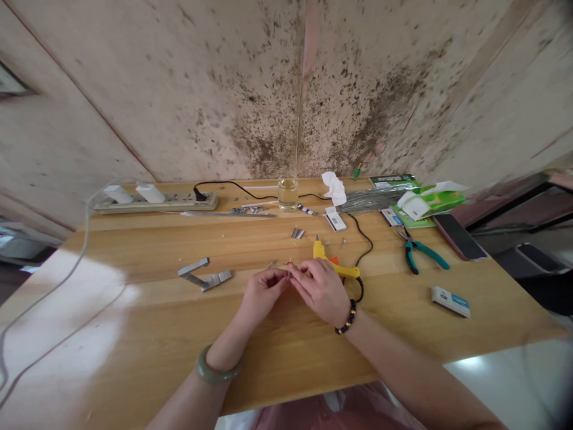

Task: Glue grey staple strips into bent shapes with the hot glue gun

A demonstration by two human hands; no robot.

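Note:
My left hand and my right hand meet over the middle of the wooden table. Both are closed in a pinch, fingertips touching or nearly so, around a small thin piece too tiny to name. Just behind my right hand lies a yellow hot glue gun, partly covered by that hand, nozzle pointing away. To the left of my left hand rests a bent strip of grey metal blocks, one part raised at an angle. A few small grey pieces lie beyond my hands.
At the back are a power strip with plugs, a glass of yellowish liquid, a crumpled tissue and a bundle of thin wires. On the right lie teal-handled pliers, a phone and a small box.

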